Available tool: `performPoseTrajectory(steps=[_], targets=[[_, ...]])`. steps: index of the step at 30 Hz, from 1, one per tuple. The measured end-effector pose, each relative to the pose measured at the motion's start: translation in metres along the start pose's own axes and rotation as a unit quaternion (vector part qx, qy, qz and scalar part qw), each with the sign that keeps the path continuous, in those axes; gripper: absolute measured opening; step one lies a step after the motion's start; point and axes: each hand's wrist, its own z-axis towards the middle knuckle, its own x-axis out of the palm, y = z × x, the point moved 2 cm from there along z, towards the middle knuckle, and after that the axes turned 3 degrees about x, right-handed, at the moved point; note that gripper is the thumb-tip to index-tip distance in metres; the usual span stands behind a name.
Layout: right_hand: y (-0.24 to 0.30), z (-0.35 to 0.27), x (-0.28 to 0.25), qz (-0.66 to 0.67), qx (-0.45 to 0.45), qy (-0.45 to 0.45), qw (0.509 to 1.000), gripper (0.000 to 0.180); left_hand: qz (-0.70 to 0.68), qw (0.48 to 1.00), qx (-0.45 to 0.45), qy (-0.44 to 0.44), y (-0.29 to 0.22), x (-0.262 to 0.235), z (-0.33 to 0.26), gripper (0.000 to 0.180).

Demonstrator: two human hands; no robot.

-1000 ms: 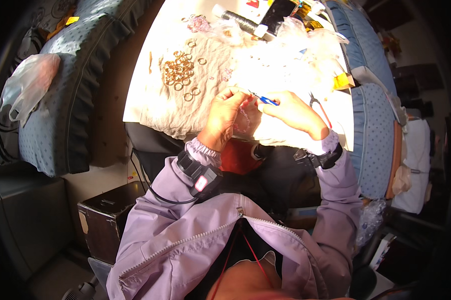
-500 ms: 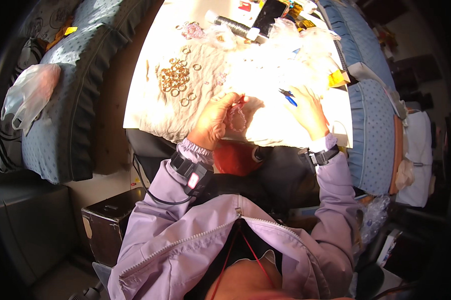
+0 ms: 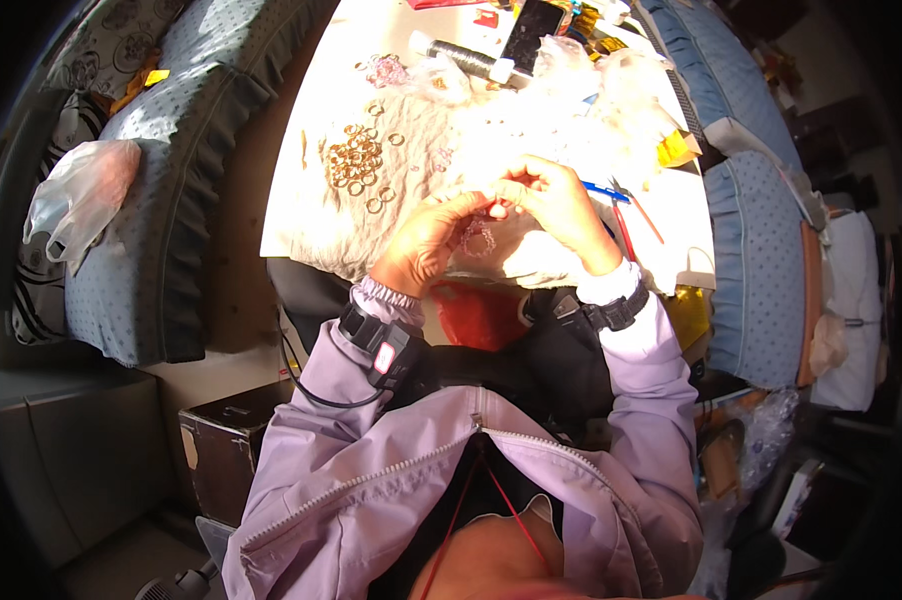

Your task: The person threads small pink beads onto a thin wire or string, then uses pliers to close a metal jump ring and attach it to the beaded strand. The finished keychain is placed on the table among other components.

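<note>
My left hand (image 3: 421,240) is closed at the table's near edge, its thumb and finger pinched on a pink bead bracelet (image 3: 489,240). The bracelet's loop hangs below the fingertips. Close against it, my right hand (image 3: 556,205) is also closed, thumb and finger pinched beside the left fingertips; anything between them is too small to make out. A blue-handled tool (image 3: 605,191), likely small pliers, lies right of my right hand. Next to it is a tool with red handles (image 3: 626,232). A pile of gold-coloured rings (image 3: 354,160) lies on the cloth (image 3: 411,125), left of the hands.
Pink beads (image 3: 387,70), a dark spool (image 3: 461,55), a black phone (image 3: 533,35) and plastic bags (image 3: 561,65) crowd the far side. A yellow piece (image 3: 674,150) lies at the right. Blue-covered seats (image 3: 186,190) flank the table. Strong sunlight washes out its middle.
My right hand has moved left from the blue-handled tool to my left fingertips. The tool now lies on the table, apart from the hand. My left hand keeps the bracelet.
</note>
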Motion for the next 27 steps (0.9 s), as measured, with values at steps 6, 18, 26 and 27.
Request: performPoseTrajectory(steps=[6, 18, 26, 27], targets=[[-0.006, -0.004, 0.003, -0.109, -0.006, -0.035, 0.993, 0.01, 0.04, 0.999, -0.012, 0.006, -0.002, 0.004, -0.005, 0.026], [-0.017, 0.001, 0.016, 0.027, -0.067, -0.118, 0.99, 0.015, 0.057, 0.995, 0.085, 0.013, 0.0, 0.006, 0.0, 0.024], [-0.034, -0.001, 0.014, 0.079, 0.022, -0.091, 0.992, 0.015, -0.033, 0.998, 0.055, -0.024, 0.008, -0.007, 0.005, 0.019], [-0.036, 0.0, 0.016, 0.093, 0.022, -0.079, 0.992, 0.014, -0.04, 0.997, 0.06, -0.009, 0.009, -0.007, 0.005, 0.019]])
